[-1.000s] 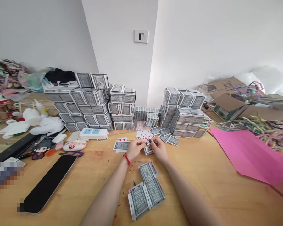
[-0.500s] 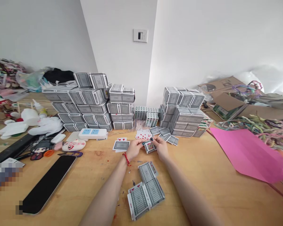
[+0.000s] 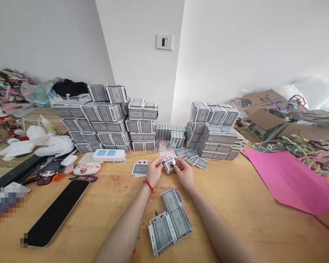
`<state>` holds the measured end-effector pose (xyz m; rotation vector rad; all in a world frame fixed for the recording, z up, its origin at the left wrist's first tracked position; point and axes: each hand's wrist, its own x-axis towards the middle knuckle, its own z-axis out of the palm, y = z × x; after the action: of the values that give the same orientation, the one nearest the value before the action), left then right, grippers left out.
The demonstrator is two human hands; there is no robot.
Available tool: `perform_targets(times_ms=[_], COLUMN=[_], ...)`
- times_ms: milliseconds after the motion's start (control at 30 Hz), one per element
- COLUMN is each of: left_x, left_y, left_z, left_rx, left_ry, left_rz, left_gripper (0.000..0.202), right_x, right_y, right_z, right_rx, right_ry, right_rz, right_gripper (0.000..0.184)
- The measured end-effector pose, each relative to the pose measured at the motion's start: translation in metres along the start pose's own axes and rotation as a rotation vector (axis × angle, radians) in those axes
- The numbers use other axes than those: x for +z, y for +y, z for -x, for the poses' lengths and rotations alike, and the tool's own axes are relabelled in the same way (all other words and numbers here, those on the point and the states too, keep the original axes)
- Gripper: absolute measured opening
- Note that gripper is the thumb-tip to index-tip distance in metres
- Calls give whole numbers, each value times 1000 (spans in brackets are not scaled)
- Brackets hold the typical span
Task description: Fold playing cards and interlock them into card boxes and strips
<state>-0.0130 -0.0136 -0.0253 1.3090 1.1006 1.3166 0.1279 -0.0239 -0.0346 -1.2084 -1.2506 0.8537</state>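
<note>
Between my two hands is a playing card [image 3: 169, 166], its coloured picture side facing up. My left hand [image 3: 155, 170] has its fingers closed at the card's left edge, a red cord around the wrist. From the other side my right hand [image 3: 185, 173] pinches the card, a dark-nailed finger lying over it. Heart cards [image 3: 166, 154] lie face up just behind. Face-down cards [image 3: 192, 157] spread beyond my right hand, and a small card pile [image 3: 140, 168] sits left of my left hand. Nearer me, between my forearms, rests a folded-card block structure [image 3: 170, 221].
Stacked card blocks stand at the left [image 3: 106, 117] and right [image 3: 218, 135], with small card boxes [image 3: 177, 137] between. A power strip [image 3: 109, 155], a black phone [image 3: 59, 212], a pink sheet [image 3: 293, 179] and a cardboard box [image 3: 265, 122] flank the work area.
The card between my hands has been raised slightly and tilted, and its angle has turned. Both hands have shifted a little closer together around it. The folded blocks stay put.
</note>
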Motion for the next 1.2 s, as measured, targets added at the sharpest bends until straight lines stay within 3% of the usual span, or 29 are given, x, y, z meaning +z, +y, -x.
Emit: perform_targets(times_ms=[200, 333, 667, 900, 1000, 1100, 1200], left_x=[5, 3, 4, 3, -1, -5, -8], left_y=[5, 2, -5, -2, 0, 6, 13], left_z=[7, 6, 6, 2, -1, -1, 2], left_rx=[136, 117, 93, -26, -106, -193, -278], left_ry=[6, 50, 36, 142, 182, 128, -27], left_rz=[-225, -252, -215, -18, 96, 239, 355], left_gripper=[27, 20, 22, 18, 18, 17, 19], right_x=[-2, -2, -10, 1, 4, 6, 4], right_y=[7, 2, -13, -8, -7, -7, -6], right_z=[0, 0, -3, 2, 5, 7, 7], right_rx=[29, 90, 352, 208, 147, 94, 43], right_ry=[-34, -76, -250, -164, -204, -232, -193], right_rz=[-31, -66, -570, -303, -175, -117, -73], right_gripper=[32, 25, 25, 31, 33, 33, 28])
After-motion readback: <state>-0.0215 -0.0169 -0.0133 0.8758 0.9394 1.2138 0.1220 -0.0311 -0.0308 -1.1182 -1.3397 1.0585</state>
